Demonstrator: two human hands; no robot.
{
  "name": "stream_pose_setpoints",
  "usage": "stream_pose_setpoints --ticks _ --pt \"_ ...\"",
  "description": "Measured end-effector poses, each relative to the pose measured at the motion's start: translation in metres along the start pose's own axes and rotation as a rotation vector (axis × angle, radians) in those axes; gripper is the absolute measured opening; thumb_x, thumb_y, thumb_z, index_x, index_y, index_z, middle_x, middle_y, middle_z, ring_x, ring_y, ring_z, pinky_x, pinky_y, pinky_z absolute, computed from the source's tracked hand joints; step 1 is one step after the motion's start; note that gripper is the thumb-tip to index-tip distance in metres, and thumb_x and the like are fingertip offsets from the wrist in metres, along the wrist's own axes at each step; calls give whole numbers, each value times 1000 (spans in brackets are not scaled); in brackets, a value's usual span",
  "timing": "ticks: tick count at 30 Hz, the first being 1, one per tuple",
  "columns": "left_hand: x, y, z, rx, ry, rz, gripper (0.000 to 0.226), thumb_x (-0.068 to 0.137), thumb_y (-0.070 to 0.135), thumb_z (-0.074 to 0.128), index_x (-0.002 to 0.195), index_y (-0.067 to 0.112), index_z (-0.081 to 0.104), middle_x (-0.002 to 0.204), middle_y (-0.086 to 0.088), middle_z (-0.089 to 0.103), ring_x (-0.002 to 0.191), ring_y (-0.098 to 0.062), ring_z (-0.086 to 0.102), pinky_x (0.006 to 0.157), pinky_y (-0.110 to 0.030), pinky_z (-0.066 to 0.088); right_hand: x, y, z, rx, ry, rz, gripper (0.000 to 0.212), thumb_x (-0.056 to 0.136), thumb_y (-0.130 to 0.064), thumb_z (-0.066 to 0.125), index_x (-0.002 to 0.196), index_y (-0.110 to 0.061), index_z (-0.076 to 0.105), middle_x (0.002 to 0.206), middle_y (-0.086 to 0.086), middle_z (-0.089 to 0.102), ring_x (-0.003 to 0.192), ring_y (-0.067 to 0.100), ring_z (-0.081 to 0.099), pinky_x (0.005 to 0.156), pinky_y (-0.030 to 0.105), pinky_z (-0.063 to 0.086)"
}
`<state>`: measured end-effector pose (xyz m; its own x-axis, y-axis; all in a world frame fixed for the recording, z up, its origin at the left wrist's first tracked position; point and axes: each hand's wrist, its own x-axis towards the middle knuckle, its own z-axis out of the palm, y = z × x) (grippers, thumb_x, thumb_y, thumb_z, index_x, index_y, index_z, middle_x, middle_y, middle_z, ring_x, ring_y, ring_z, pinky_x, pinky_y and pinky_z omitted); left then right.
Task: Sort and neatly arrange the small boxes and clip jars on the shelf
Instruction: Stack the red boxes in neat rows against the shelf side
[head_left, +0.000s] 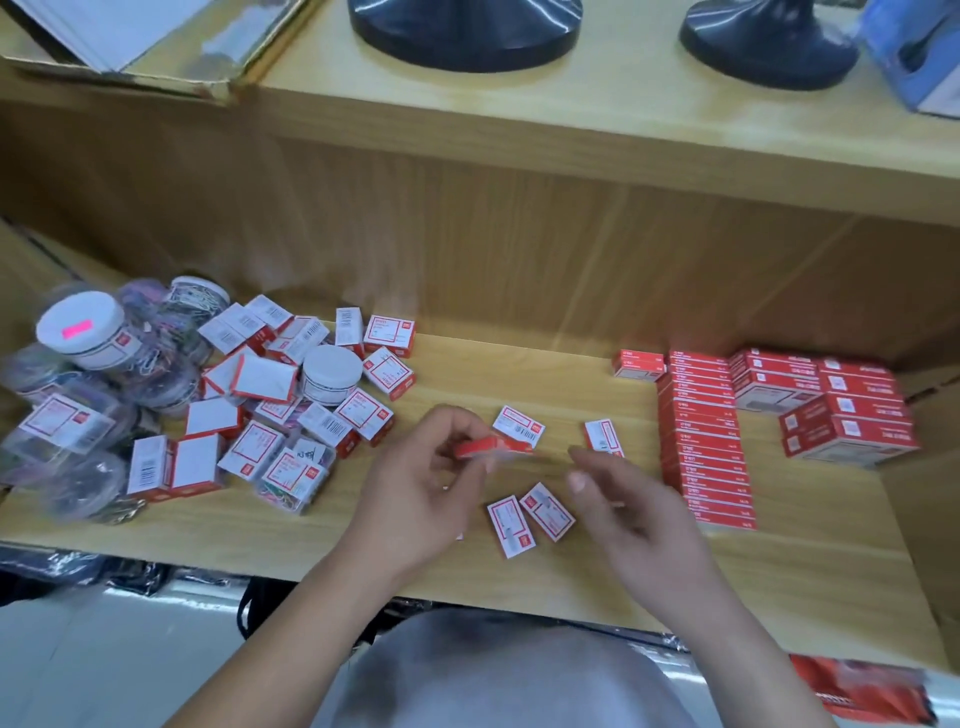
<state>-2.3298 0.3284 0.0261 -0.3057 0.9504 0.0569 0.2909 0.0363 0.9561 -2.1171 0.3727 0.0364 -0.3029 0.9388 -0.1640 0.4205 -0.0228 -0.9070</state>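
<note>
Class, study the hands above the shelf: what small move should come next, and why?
Probably lay the small red cardboard box, pinched in the left hand, beside the four loose red-and-white boxes lying nearby. They seem alike, while the tidy column of flat red boxes on the right looks a different kind.

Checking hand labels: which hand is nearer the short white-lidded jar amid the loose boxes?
Left. The left hand, holding a small red box, is just front-right of the short white-lidded jar; the right hand is farther right.
</note>
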Motion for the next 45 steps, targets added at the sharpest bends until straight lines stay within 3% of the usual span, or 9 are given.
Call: stream_pose_setpoints --ticks 6,12,15,17,22,29,34,42,45 --pt "-14 17 37 -89 23 257 30 78 -15 68 93 11 73 116 8 66 106 -19 70 86 -32 58 14 -27 -20 527 -77 160 34 84 -16 70 118 -9 69 92 19 76 72 29 71 62 32 58" --pt "-17 21 48 -224 101 -54 29 98 1 58 113 23 70 107 1 75 100 -20 71 91 -39 57 17 -22 -44 599 9 120 31 87 2 67 116 -8 68 97 19 77 85 30 73 71 33 62" --pt "-19 34 57 -310 9 -179 21 91 30 70 112 32 73 100 3 75 89 -16 68 75 -29 58 15 -21 -49 588 -6 107 28 87 5 67 113 -6 68 97 17 77 88 30 74 73 34 63" --pt "-20 39 66 -312 -56 -191 17 93 23 73 107 30 75 88 9 73 76 -11 62 65 -24 52 12 -19 -51 588 -25 106 27 88 4 66 113 -5 68 100 14 78 91 29 74 77 37 63" --pt "-22 41 74 -278 -52 -203 22 96 3 65 110 19 71 77 17 70 68 -2 60 62 -16 47 6 -8 -61 522 -75 86 34 90 13 61 117 -5 68 107 12 77 97 30 72 86 43 60" --pt "-23 31 76 -223 -142 -206 21 96 29 61 114 33 72 98 3 76 85 -12 68 79 -36 59 2 5 -60 496 1 66 29 82 0 72 110 -8 71 80 15 74 63 20 64 58 28 53" --pt "-22 33 84 -200 -203 -165 26 97 22 65 106 46 73 85 10 71 77 -11 62 76 -33 55 -4 13 -70 466 47 87 25 83 5 73 104 -9 73 74 12 73 60 19 63 55 27 51" --pt "-21 11 134 24 -404 -112 24 91 8 73 91 32 70 77 23 71 71 5 65 69 -14 47 -42 68 -101 -119 231 -15 31 78 -1 83 88 -29 75 87 -12 68 76 9 63 68 12 43" --pt "-20 2 151 94 -384 -99 28 90 8 73 87 35 66 81 29 70 76 5 67 74 -19 51 -51 92 -106 -141 338 24 34 81 -3 81 91 -34 73 87 -13 70 80 9 68 75 25 53"
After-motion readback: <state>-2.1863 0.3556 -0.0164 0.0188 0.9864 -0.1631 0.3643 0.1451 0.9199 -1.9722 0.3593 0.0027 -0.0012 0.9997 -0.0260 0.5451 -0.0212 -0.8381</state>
